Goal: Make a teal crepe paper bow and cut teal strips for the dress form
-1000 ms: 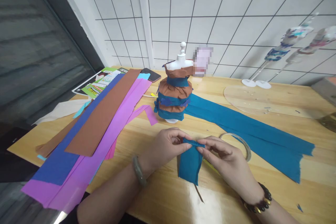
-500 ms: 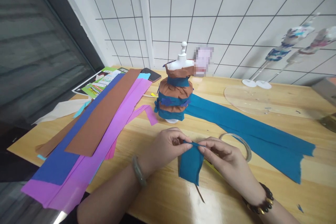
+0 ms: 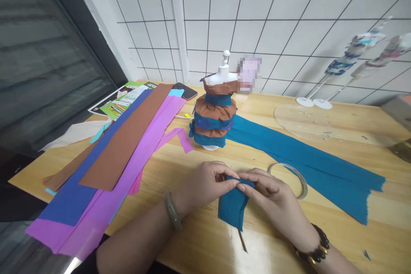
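Strip (image 3: 231, 210) of teal is pinched at its upper edge by the left hand (image 3: 210, 182) and the right hand (image 3: 272, 195), the grip of each clamped on it, over the tabletop (image 3: 349, 244). Behind it, a dress form (image 3: 215, 109) is wrapped in brown and teal; coloured sheets (image 3: 128, 143) are stacked at left.

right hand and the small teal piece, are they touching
Touching. The head view shows it: the right hand pinches the top edge of the small teal piece between thumb and fingers.
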The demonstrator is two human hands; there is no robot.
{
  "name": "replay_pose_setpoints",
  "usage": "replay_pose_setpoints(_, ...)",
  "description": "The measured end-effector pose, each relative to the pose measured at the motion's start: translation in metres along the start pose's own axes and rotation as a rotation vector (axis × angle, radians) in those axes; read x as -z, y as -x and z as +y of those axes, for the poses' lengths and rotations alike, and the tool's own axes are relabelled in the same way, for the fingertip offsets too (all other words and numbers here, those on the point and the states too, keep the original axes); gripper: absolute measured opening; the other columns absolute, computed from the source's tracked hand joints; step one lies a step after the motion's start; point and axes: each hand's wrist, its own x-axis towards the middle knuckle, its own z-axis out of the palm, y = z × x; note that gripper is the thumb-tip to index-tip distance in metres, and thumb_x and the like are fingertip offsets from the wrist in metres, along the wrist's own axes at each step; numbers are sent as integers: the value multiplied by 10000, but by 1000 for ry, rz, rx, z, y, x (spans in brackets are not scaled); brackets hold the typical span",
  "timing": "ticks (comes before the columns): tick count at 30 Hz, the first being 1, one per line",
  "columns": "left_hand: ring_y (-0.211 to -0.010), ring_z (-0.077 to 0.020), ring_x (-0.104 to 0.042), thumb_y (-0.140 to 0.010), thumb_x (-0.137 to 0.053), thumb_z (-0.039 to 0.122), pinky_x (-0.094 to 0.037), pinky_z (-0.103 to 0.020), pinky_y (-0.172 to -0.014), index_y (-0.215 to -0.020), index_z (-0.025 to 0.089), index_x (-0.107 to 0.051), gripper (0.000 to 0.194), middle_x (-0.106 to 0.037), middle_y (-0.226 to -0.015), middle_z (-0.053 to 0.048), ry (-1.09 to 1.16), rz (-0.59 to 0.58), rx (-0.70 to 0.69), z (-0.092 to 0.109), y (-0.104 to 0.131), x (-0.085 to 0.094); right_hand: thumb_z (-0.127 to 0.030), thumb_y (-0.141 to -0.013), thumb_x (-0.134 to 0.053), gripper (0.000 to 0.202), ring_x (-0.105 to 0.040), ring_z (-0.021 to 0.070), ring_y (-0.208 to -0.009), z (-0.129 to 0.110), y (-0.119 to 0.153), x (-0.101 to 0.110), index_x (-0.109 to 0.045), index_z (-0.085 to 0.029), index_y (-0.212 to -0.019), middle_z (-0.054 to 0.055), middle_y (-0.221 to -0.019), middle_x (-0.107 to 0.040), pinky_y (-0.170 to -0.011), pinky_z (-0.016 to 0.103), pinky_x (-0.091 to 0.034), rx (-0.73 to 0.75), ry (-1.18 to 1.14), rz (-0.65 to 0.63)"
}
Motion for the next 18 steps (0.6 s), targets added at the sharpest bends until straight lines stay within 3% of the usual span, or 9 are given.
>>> replay_pose_setpoints(9,-756,-141,-604,-763,-588,286,-471,-233,-675,-810,138,-677,178,-665,-803,-51,43,34,1,3,-1,8,-302,-796,-585,124,-632,198,-790,2,1,8,-684,-232,-819,55,-832,-682,-701,314,-510,27,63,49)
replay_pose_setpoints(18,-758,-155,-602,-751,-599,323,-476,-254,-679,-841,132,-666,222,-663,-814,-62,60,29,57,-1,0,4,-305,-799,-578,134,-636,198,-776,0,1,5,-686,-228,-815,62,-816,-686,-703,316,-513,29,60,63)
